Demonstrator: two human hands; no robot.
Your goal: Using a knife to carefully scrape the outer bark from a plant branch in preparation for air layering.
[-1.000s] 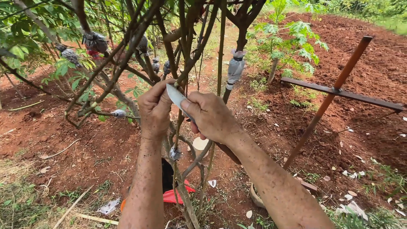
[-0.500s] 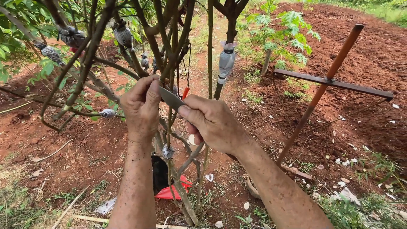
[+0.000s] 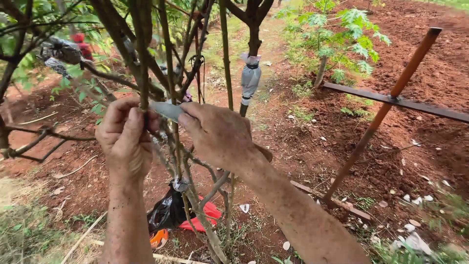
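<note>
**Knife blade against a thin branch, both hands closed**

The left hand point(image 3: 128, 139) is closed around a thin upright branch point(image 3: 143, 73), with the thumb and fingers pinching it. The right hand point(image 3: 217, 134) is closed on a knife point(image 3: 167, 110); the handle is hidden inside the fist, and one grey blade comes out toward the left hand and touches the branch just above that hand's fingers. There are two hands, one knife and one gripped branch. Several other stems cross in front of the branch and hide part of the blade. To the right of the branch, one stem carries a grey plastic wrap point(image 3: 250, 79). Below the branch, a black bag point(image 3: 167, 212) and a red bag point(image 3: 207, 215) lie on the red soil point(image 3: 303, 142). Well to the right stands a rusty metal stake point(image 3: 386, 105).
</note>
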